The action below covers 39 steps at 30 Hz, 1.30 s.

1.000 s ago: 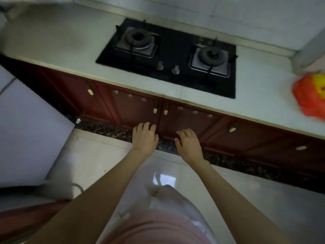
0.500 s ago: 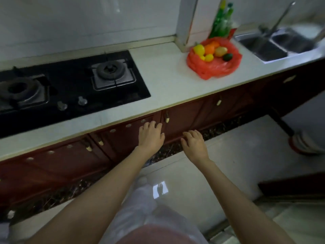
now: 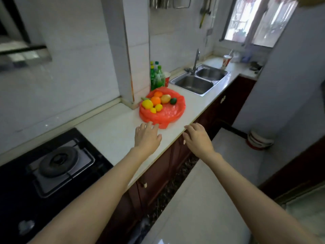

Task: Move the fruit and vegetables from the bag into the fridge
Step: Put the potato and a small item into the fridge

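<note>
Both hands (image 3: pixel 173 139) empty, fingers spread, near red bag (image 3: pixel 162 111); bottles (image 3: pixel 157 78) and sink (image 3: pixel 199 80) behind.

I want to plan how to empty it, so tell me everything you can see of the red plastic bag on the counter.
The thin, crinkled red plastic bag lies slumped open on the white countertop, beside the tiled pillar and left of the steel sink. Its mouth is spread wide, showing yellow, orange, tan and dark green produce piled at its far left side. The left hand hovers at its near edge; whether they touch is unclear.
</note>
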Each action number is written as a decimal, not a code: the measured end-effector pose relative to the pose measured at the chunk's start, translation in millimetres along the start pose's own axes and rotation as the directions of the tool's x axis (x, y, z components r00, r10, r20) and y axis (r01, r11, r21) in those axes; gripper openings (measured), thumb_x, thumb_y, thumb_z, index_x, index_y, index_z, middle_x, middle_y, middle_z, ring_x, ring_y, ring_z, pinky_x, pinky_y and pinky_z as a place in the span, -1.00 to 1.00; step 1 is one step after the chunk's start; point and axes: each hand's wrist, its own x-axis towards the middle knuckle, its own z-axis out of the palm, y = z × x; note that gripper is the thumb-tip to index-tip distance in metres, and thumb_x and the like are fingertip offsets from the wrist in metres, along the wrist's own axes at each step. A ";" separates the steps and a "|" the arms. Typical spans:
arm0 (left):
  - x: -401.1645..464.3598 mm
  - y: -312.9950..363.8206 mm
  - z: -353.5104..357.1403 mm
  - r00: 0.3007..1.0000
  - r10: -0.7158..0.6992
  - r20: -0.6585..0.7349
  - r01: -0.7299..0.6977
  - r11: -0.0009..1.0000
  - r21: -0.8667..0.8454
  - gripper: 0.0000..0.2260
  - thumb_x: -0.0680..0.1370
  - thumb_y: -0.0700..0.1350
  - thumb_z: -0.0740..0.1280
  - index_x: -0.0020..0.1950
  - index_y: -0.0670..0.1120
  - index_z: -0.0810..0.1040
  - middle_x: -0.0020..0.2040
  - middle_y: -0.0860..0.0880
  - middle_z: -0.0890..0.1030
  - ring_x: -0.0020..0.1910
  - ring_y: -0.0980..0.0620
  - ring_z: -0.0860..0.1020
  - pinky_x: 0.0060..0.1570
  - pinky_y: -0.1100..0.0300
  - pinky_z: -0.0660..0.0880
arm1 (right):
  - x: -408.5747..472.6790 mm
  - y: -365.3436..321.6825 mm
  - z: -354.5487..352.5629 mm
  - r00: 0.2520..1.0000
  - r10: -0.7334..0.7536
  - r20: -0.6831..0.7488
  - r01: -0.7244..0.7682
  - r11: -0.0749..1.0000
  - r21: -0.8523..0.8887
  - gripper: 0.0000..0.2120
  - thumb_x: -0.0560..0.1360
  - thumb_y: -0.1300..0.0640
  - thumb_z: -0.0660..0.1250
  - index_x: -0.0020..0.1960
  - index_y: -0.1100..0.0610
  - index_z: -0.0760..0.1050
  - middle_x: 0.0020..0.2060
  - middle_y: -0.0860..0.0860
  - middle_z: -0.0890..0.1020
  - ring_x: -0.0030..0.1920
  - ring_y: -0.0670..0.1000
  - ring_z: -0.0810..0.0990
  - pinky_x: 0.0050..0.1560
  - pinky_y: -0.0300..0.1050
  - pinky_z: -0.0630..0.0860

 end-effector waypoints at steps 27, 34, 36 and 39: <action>276.0 88.6 150.9 0.966 -0.243 0.093 0.248 0.968 -0.045 -0.60 0.55 0.01 0.22 0.38 -0.04 0.38 0.35 -0.11 0.41 0.31 -0.14 0.34 0.25 -0.04 0.29 | 246.4 224.2 76.3 0.974 -0.110 0.198 0.095 0.992 0.084 -0.64 0.59 0.07 0.17 0.33 0.21 0.41 0.23 0.12 0.51 0.32 0.11 0.35 0.35 -0.05 0.23; 327.3 71.8 182.7 0.930 -0.345 0.131 0.353 0.935 -0.042 -0.58 0.56 0.03 0.20 0.41 -0.04 0.36 0.38 -0.12 0.38 0.34 -0.13 0.32 0.27 -0.03 0.28 | 315.7 240.5 122.5 0.947 -0.196 0.255 0.171 0.978 0.116 -0.65 0.58 0.09 0.20 0.31 0.21 0.44 0.20 0.12 0.54 0.27 0.14 0.40 0.32 -0.03 0.28; 340.3 64.2 191.7 0.920 -0.373 0.123 0.382 0.923 -0.055 -0.57 0.55 0.03 0.20 0.41 -0.02 0.35 0.39 -0.11 0.38 0.35 -0.12 0.32 0.28 -0.01 0.27 | 335.4 240.5 135.9 0.947 -0.205 0.246 0.181 0.977 0.114 -0.68 0.57 0.11 0.20 0.26 0.22 0.46 0.15 0.13 0.56 0.22 0.15 0.43 0.26 -0.01 0.33; 352.6 58.6 203.6 0.908 -0.402 0.118 0.413 0.907 -0.085 -0.56 0.55 0.03 0.21 0.42 -0.03 0.34 0.40 -0.10 0.37 0.36 -0.12 0.31 0.29 0.00 0.26 | 362.5 238.9 152.2 0.938 -0.227 0.261 0.204 0.973 0.112 -0.74 0.54 0.16 0.24 0.17 0.24 0.50 0.08 0.15 0.57 0.15 0.20 0.47 0.19 0.02 0.38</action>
